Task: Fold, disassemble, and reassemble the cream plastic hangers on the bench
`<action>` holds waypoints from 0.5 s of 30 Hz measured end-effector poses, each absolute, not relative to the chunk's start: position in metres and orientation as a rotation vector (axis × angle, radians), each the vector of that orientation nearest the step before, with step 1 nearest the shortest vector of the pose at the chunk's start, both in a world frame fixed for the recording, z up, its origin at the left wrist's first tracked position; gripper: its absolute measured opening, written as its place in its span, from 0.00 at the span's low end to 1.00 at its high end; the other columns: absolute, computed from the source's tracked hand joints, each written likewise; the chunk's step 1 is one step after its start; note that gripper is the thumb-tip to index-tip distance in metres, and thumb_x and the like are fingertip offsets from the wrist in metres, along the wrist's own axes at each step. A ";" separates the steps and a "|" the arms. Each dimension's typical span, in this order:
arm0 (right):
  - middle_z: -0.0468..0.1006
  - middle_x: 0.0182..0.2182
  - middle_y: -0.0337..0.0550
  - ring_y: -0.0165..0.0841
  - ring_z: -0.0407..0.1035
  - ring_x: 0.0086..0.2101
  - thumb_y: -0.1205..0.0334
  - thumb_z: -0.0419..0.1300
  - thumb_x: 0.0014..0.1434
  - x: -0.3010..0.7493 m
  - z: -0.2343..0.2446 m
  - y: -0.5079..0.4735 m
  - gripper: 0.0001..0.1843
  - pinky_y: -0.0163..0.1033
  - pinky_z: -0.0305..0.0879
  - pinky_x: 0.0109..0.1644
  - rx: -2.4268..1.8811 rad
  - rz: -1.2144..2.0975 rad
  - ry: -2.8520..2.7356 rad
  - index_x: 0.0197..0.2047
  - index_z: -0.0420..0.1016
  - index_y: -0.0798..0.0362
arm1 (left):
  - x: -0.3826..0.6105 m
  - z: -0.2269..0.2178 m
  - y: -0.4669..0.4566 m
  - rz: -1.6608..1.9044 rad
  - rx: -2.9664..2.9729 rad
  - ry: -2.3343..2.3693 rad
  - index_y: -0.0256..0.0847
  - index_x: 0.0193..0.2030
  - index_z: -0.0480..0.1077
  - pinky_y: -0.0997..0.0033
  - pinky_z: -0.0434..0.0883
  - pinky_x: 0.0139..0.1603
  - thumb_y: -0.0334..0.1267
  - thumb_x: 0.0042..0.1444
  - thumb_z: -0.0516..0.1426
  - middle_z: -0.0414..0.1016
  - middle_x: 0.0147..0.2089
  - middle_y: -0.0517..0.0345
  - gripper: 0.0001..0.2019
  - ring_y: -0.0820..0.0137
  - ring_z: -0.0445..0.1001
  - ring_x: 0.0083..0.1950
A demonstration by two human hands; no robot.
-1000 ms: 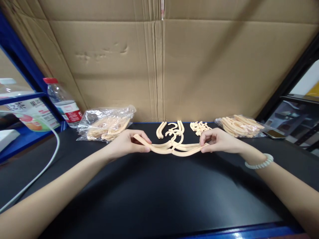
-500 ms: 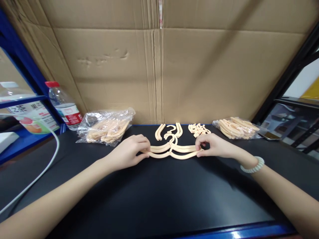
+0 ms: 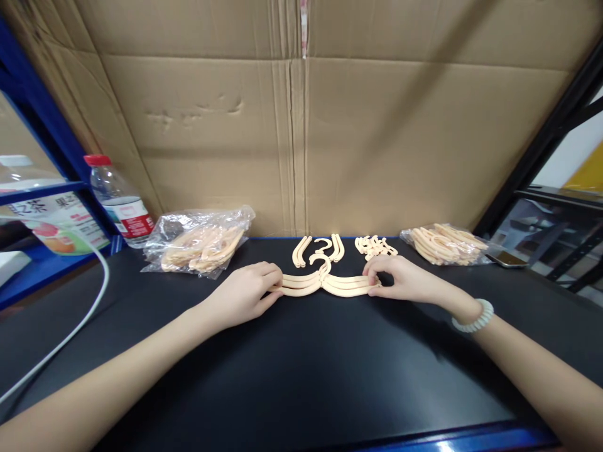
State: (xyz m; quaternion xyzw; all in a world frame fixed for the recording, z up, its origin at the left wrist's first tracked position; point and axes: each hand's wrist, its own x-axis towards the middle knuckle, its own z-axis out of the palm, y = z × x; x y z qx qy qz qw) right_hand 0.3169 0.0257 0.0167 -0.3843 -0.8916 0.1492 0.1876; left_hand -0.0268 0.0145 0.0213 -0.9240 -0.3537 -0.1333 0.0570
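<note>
Several cream plastic clothes hangers [image 3: 301, 287] lie overlapped in the middle of the black table, their hooks bunched together and pointing away from me. My left hand [image 3: 252, 290] pinches the left end of the front hanger between thumb and fingers. At the opposite end, my right hand [image 3: 396, 279] has thumb and fingertips closed on the tip. Just behind lie loose curved hanger arms [image 3: 301, 251], a separate hook [image 3: 323, 243] and a small heap of cream pieces [image 3: 375, 245]. My fingers hide both hanger ends.
Clear bags of cream hanger parts rest at back left [image 3: 200, 242] and back right [image 3: 445, 243]. A phone [image 3: 509, 258] lies beside the right bag. Cardboard [image 3: 211, 144] walls the back; a red-capped bottle [image 3: 120, 201] and white cable [image 3: 97, 301] are left.
The front hanger has moved back and now sits closely against the other hangers, with its hook lined up with theirs. Both hands still hold its ends.
</note>
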 end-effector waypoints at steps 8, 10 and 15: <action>0.74 0.34 0.44 0.35 0.68 0.35 0.61 0.62 0.55 0.321 0.017 0.027 0.06 0.41 0.64 0.41 -1.145 0.386 -2.501 0.35 0.71 0.54 | -0.030 0.012 0.019 -0.481 -2.776 -1.139 0.39 0.47 0.65 0.60 0.70 0.52 0.32 0.63 0.46 0.72 0.51 0.46 0.10 0.60 0.72 0.52; 0.75 0.33 0.43 0.35 0.68 0.35 0.61 0.62 0.55 0.322 0.017 0.028 0.06 0.40 0.64 0.40 -1.160 0.377 -2.503 0.34 0.71 0.54 | -0.030 0.010 0.019 -0.457 -2.788 -1.168 0.39 0.47 0.65 0.59 0.70 0.52 0.31 0.62 0.46 0.71 0.51 0.45 0.10 0.60 0.72 0.52; 0.75 0.32 0.42 0.34 0.68 0.33 0.63 0.61 0.55 0.322 0.017 0.028 0.04 0.39 0.64 0.39 -1.165 0.365 -2.515 0.32 0.70 0.53 | -0.027 0.015 0.017 -0.372 -2.790 -1.210 0.39 0.44 0.66 0.60 0.71 0.46 0.30 0.61 0.46 0.73 0.44 0.49 0.10 0.60 0.73 0.46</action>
